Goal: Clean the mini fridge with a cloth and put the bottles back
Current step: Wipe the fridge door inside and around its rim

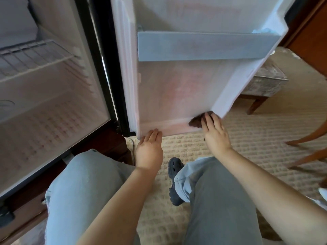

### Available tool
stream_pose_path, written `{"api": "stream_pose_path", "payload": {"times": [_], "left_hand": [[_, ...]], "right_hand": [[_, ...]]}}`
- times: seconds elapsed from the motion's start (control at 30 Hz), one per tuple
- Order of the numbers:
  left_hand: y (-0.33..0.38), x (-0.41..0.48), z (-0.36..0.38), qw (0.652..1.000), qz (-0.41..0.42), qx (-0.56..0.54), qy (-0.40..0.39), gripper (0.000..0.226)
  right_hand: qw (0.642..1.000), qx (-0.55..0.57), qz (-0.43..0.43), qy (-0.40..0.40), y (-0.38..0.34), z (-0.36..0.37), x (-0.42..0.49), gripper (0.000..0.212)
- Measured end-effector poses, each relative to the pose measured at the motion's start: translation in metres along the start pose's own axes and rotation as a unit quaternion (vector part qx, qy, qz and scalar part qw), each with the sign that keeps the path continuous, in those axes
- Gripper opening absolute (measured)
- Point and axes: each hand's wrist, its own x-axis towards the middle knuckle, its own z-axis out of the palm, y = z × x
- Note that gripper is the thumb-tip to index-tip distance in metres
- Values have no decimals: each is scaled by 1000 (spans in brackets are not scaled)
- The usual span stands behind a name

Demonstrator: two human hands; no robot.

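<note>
Head view, biggest thing first: what is filling it?
— The mini fridge (53,103) is standing open on the left, its white cavity showing a wire rack (31,57) up high. Its door (177,89) is hanging open in the middle, inner side facing the person, with a blue-grey rail (203,45) crossing it.
And below that?
— A beige carpet (256,138) is lying under the door, and the person's legs in pale jeans (85,191) are bending toward it.
What are the hands doing?
— The left hand (149,151) is touching the door's bottom edge near the hinge side with straight, unclenched fingers. The right hand (215,135) is pressing flat, extended fingers onto a brown cloth (195,122).
Where is the cloth sitting?
— It is lying on the door's bottom ledge, in the corner farthest from the hinge, partly under those fingers.
</note>
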Motion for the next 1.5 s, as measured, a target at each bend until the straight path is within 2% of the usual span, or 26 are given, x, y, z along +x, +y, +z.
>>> {"api": "stream_pose_path", "payload": {"times": [0.1, 0.17, 0.3, 0.33, 0.43, 0.6, 0.67, 0.73, 0.87, 0.93, 1.0, 1.07, 1.13, 1.2, 1.3, 1.37, 1.43, 1.5], "left_hand": [[-1, -2, 0, 1000, 0, 3, 4, 55], [0, -2, -1, 1000, 2, 5, 3, 56], [1, -3, 0, 1000, 0, 10, 2, 58], [1, -4, 0, 1000, 0, 13, 1, 58], [-1, -8, 0, 1000, 7, 17, -3, 61], [-1, -8, -1, 1000, -2, -8, -16, 61], [-2, -8, 0, 1000, -1, -14, -16, 60], [-3, -8, -1, 1000, 0, -17, -16, 61], [-4, -10, -4, 1000, 13, -7, -6, 54], [-6, -11, -4, 1000, 19, -3, -4, 57], [-9, -13, -4, 1000, 20, -4, -13, 62], [-10, -15, -4, 999, 15, -17, -28, 64], [-11, -16, -5, 999, 12, -24, -35, 64], [-11, -17, -5, 999, 12, -19, -32, 65], [-11, -17, -4, 999, 5, -21, -30, 64], [-11, -17, -3, 999, 4, -22, -27, 63], [-10, -17, -4, 999, 4, -25, -20, 60], [-9, -17, -4, 1000, -2, -22, -15, 59]], "right_hand": [[998, -7, -7, -58, -4, -14, 10, 46], [998, 10, -10, -64, 7, -25, 20, 49], [991, 111, 56, 39, 20, -47, 40, 43], [989, 124, 69, 32, 16, -44, 41, 44], [982, 153, 94, -55, -6, -26, 26, 50], [924, 297, 239, -9, -41, -29, 32, 47], [916, 339, 216, 10, -63, -35, 39, 47], [913, 383, 140, 7, -90, -46, 45, 47], [884, 465, 26, -34, -128, -69, 55, 35], [895, 443, -9, -59, -122, -63, 55, 43], [921, 384, -23, -64, -99, -52, 47, 54], [945, 322, 26, -56, -68, -40, 35, 58], [957, 258, 115, -67, -34, -30, 24, 60], [955, 218, 166, -117, -18, -24, 19, 65], [948, 198, 186, -168, -34, -24, 24, 63], [959, 180, 141, -169, -36, -29, 26, 60], [977, 136, 35, -159, -16, -34, 22, 60], [989, 95, -43, -106, 13, -42, 19, 55]]}}
